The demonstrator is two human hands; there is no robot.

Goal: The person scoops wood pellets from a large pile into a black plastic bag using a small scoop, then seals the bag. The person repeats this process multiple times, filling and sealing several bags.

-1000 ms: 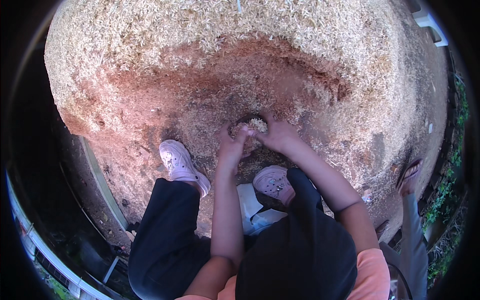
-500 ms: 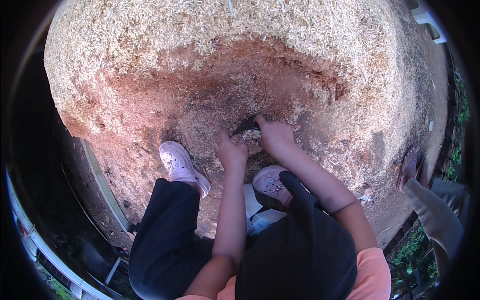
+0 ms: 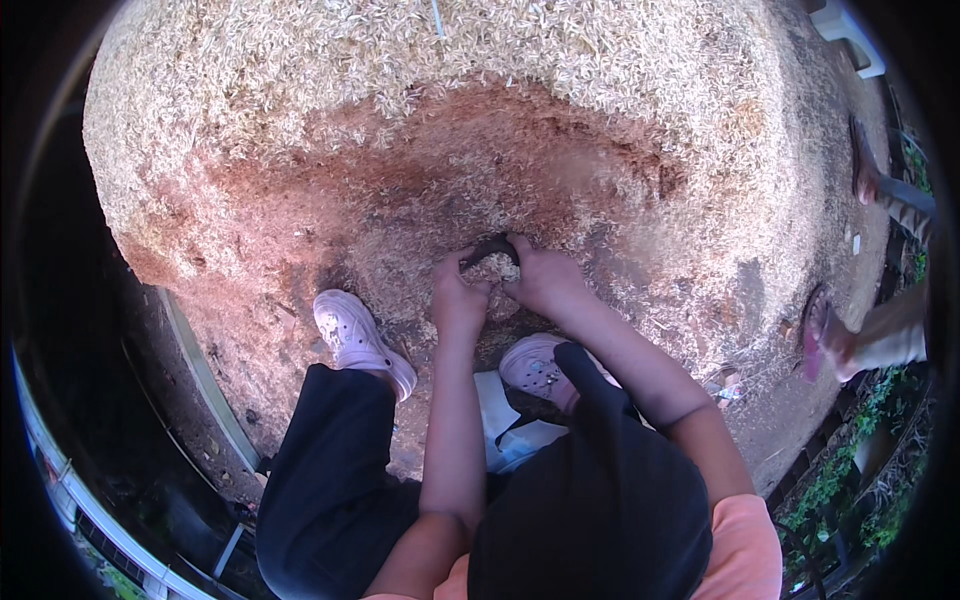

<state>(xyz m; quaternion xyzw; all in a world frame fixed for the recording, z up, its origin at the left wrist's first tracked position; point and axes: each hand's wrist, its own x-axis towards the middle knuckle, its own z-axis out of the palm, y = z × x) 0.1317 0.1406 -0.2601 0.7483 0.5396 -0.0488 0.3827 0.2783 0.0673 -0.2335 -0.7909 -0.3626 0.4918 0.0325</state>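
Between my two hands is a small black plastic bag, its dark rim spread into a curve with pale husks showing inside. My left hand is closed on its left side, thumb and fingers at the edge. On the right side, my right hand grips the rim, thumb forward. The bag's lower part is hidden. It is just above or on the husk-strewn ground, ahead of my feet. Beyond it lies a broad heap of pale husks, with a reddish-brown dug-out band on its near side.
My pink clogs stand either side. A white and light-blue seat or container shows beneath me. At right, another person's feet stand on the ground. A white plastic chair part is at far right. A pale board runs along the left.
The bag's rim has been drawn wider between my hands, showing more of its dark far edge. At right, the other person has stepped; both feet now show.
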